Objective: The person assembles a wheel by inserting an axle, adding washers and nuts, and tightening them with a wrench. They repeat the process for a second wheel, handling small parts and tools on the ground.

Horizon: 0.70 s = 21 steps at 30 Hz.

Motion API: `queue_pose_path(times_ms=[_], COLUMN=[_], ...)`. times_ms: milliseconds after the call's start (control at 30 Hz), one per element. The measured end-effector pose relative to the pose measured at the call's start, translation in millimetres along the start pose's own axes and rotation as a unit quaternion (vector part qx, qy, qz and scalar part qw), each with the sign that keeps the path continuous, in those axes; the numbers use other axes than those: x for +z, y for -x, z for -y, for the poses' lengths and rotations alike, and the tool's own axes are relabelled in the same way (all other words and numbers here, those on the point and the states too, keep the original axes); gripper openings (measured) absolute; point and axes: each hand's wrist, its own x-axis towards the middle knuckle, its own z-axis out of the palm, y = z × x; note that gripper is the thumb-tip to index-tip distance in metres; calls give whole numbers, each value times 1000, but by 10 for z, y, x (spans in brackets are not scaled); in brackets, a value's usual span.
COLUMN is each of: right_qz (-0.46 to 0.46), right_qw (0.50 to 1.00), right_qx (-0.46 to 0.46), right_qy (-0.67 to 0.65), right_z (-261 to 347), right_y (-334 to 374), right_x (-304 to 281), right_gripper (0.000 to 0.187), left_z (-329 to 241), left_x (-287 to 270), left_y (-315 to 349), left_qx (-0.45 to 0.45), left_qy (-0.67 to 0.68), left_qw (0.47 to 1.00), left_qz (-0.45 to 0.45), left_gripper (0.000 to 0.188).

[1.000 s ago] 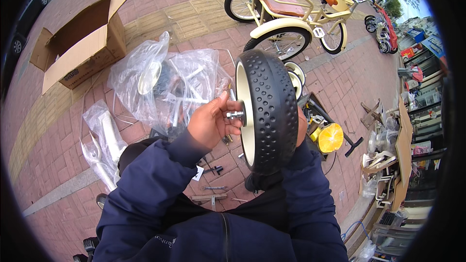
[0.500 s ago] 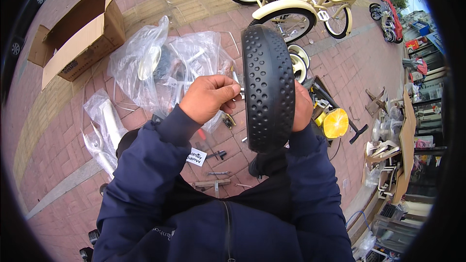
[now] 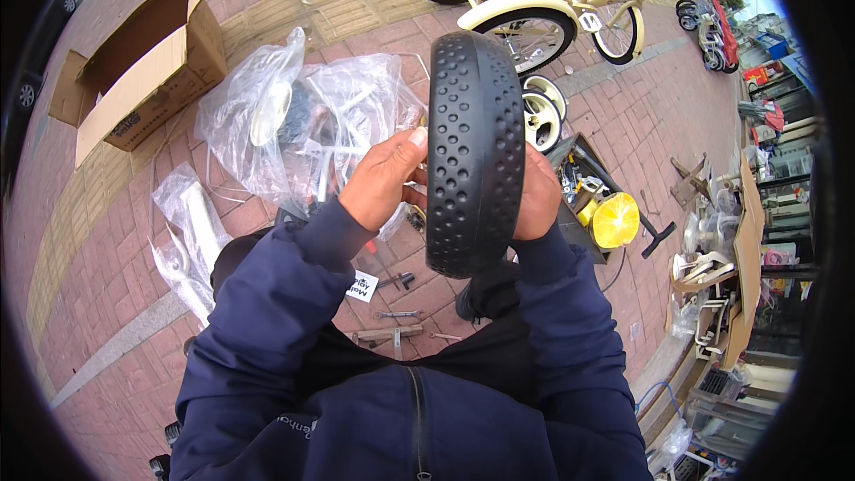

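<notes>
Studded black wheel (image 3: 476, 156) up off the brick pavement (image 3: 116, 303), in front of the person's chest, standing on edge between 2 bare hands, tread toward the wearer. Right hand (image 3: 540, 194) flat against the far side, gripping it; fingertips out of sight. It probably bears most of the weight, freeing the other. Left hand (image 3: 383, 182) at the opposite side: thumb up beside the tyre edge, fingers bent in toward the hub side. Whether they close on anything, cannot tell; the tyre hides the tips.

Upright hold seems chosen so both sides can be reached at once.

Right: open toolbox (image 3: 576, 228) with a yellow roll (image 3: 614, 220) at its edge, apparently parked within arm's reach. Wrench (image 3: 397, 314) on the bricks between the legs, likely for the same reason.

Left: clear plastic bag (image 3: 254, 116) over pale parts, presumably guarding paint. Cardboard box (image 3: 134, 107) beyond, flaps up.
</notes>
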Motion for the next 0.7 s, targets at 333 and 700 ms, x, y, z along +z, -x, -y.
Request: queue_pose_path(times_ms=[333, 700], right_qz=[93, 95], right_qw=[964, 943], right_qx=[-101, -150], right_qy=[229, 281], right_z=[60, 57], right_y=[42, 43], right_x=[75, 60], right_gripper=[28, 26], left_z=[530, 266], left_x=[-139, -94], left_y=[140, 103], left_qx=[-88, -65], left_qy=[388, 249], left_qw=[914, 961], left_qz=[-76, -101], left_gripper=[32, 18])
